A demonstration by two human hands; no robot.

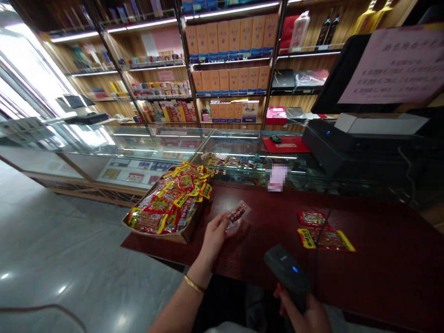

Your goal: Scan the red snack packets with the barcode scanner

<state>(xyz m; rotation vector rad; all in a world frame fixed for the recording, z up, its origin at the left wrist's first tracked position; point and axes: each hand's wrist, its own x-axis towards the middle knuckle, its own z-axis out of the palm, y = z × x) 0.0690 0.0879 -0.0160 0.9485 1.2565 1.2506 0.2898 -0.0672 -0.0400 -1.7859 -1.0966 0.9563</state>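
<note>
- My left hand (215,233) has thumb and fingers pinched together on the near edge of a clear packet (237,214); the rest of it sticks out past my fingertips, over the dark red counter (256,252).
- My right hand (307,314) is wrapped round the handle of a black handheld scanner (285,267), with a blue light glowing on top. Its head points forward and a little left, well apart from the packet.
- A gold bracelet (194,284) circles my left wrist.
- Just left of my left hand, an open carton (181,237) sits at the counter's edge, heaped with red and yellow snack packets (169,199).
- Ahead of my right hand and to the right, a small red packet (313,218) lies on the wood, just beyond a larger yellow-ended packet (328,239). A thin dark cable (316,261) crosses in front of the larger one.
- Past my left hand's packet is a pinkish object (277,178), too blocky to make out.
- Farther on, a mouse (275,138) rests on a red mat (294,145) over the glass case (166,144).
- To my right stands a screen with a pink sheet (391,69) across it.
- Behind everything, lit shelves hold rows of orange boxes (232,39).
</note>
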